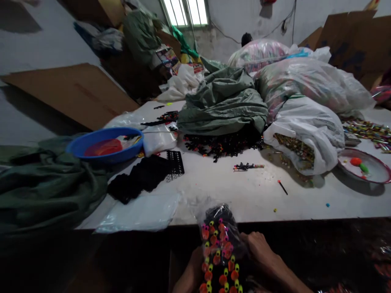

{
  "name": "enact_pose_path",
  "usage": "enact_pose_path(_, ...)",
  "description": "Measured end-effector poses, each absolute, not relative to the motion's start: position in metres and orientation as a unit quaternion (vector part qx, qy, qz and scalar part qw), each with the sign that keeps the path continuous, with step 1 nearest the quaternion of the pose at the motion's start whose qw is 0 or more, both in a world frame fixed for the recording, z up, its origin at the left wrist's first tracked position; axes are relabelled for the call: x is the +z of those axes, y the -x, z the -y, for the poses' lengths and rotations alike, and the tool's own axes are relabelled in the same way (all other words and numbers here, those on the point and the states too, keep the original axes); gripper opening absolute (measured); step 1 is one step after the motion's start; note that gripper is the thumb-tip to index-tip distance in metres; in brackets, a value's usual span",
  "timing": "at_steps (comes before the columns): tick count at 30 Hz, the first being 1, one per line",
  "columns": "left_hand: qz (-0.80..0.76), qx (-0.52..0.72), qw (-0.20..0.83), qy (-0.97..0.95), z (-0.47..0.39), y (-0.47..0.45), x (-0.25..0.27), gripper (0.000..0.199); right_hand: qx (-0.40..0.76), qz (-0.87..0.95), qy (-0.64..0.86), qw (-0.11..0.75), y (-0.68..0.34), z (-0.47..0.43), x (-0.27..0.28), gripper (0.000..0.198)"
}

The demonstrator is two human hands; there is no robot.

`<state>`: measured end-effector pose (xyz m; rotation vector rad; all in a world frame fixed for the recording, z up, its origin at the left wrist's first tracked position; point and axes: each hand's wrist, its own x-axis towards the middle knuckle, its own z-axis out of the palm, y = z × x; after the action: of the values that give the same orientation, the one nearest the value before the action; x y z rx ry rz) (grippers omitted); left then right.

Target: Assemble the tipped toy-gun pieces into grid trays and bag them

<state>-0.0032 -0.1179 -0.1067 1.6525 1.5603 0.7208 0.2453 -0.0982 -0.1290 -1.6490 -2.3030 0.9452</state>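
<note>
A clear plastic bag (pixel 218 244) is held up at the table's front edge, between my two hands. Inside it are black pieces and rows of small orange, yellow and pink parts. On the bag's left side is my left hand (pixel 196 262), closed against it, its fingers mostly hidden behind the bag. My right hand (pixel 258 244) grips the bag's right side with curled fingers. Just beyond, on the tabletop, lie a small black toy gun (pixel 246 167) and a thin black stick with an orange tip (pixel 282 187).
Flat clear bags (pixel 140 211) and stacked black grids (pixel 175 162) lie to the left, near a blue basin (pixel 105 143). Black pieces (pixel 220 144) spill from a green sack (pixel 224 101). A white bag (pixel 308 134) and a red-rimmed plate (pixel 378 173) are right.
</note>
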Motion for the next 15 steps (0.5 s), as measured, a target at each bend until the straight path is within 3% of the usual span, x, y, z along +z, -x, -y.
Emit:
enact_pose_path(2, -0.593, 0.264, 0.379, -0.659, 0.129, 0.008, -0.103, 0.024, 0.33, 0.769, 0.545, 0.06, -0.249, 0.109, -0.117, 0.019)
enact_pose_path(4, -0.604, 0.257, 0.359, -0.664, 0.13, 0.008, -0.095, 0.022, 0.336, 0.766, 0.535, 0.12, -0.252, 0.111, -0.102, 0.022)
enact_pose_path(8, -0.608, 0.346, 0.194, -0.687, 0.119, 0.001, -0.078, 0.034, 0.333, 0.753, 0.48, 0.302, -0.251, 0.097, -0.072, 0.026)
enact_pose_path(11, -0.547, 0.407, 0.076, -0.728, 0.116, -0.004, -0.067, 0.024, 0.354, 0.743, 0.462, 0.331, -0.245, 0.094, -0.062, 0.027)
enact_pose_path(15, -0.508, 0.428, 0.017, -0.747, 0.124, -0.008, -0.057, 0.021, 0.353, 0.733, 0.434, 0.387, -0.243, 0.106, -0.057, 0.045)
